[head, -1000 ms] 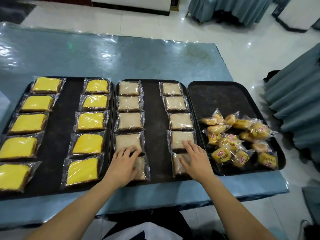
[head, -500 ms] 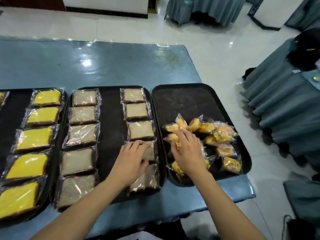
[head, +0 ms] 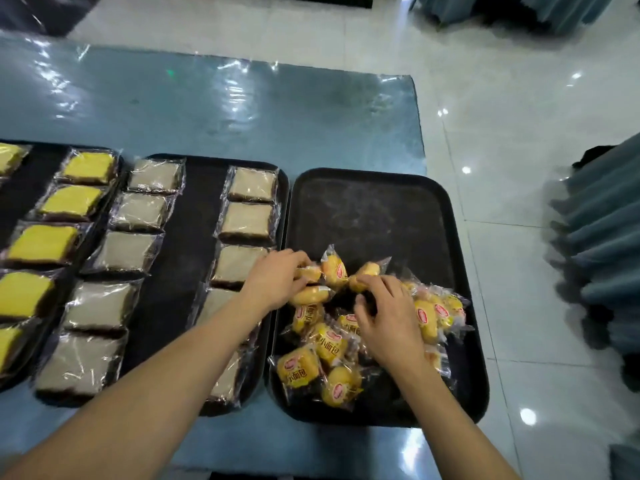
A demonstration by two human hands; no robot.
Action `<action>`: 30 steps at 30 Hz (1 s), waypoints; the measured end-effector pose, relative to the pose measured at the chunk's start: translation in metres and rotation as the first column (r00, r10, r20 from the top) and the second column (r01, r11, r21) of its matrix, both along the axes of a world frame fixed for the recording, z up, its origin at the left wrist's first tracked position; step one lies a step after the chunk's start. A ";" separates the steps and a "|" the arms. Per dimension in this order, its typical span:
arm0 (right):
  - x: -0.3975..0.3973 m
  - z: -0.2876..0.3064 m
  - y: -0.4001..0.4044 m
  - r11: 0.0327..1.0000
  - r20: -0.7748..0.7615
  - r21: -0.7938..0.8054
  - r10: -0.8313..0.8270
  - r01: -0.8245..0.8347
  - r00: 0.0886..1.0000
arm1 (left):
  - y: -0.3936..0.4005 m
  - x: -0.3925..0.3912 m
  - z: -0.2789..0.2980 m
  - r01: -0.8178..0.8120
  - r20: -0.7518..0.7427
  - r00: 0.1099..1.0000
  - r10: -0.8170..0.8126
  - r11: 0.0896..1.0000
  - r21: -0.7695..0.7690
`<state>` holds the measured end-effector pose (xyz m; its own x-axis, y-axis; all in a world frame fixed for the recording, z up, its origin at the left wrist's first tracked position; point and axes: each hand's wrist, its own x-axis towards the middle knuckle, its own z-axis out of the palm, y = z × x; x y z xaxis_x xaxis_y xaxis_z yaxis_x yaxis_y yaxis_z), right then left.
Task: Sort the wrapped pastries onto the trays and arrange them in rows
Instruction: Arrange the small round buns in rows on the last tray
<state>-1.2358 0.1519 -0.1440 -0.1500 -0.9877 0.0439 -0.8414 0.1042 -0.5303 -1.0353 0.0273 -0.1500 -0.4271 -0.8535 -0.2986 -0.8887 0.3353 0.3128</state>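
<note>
- since the earlier frames the left hand [head: 277, 279] has left the pale slices in the middle tray [head: 194, 271] and crossed onto the right tray [head: 374, 216]; its fingers now curl round a small yellow bun [head: 309, 271] at the left edge of the heap.
- the right hand [head: 388, 317], half a second ago lying flat on the heap, now arches over it, thumb and forefinger pinching another wrapped bun [head: 364, 276] near the top of the pile.
- the view has swung right as well: the left tray [head: 20, 202], fully seen a second ago, is now cut off at the frame's edge.
- on the left tray, the yellow cake slices [head: 74, 200] lie in clear wrap in a column, with part of a second column at the far left.
- on the middle tray, the pale brown slices [head: 138, 209] lie in two columns; the left forearm hides part of the nearer end of the right column.
- on the right tray, the small buns [head: 325, 341] lie in a loose heap on the near half, not in rows; the far half is bare black surface.
- the bun wrappers carry a red oval logo, too small to read, and the characters "小面包" in red on at least two packs near the front.
- all three trays sit side by side on a blue table [head: 242, 116] under glossy clear film.
- blue draped cloth [head: 599, 237] hangs at the right edge, over white floor tiles.
</note>
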 end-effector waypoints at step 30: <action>0.000 0.019 -0.124 0.994 0.675 0.109 -0.092 0.024 0.732 | -0.044 -0.006 0.013 -0.232 -0.668 0.515 0.537 0.838 0.494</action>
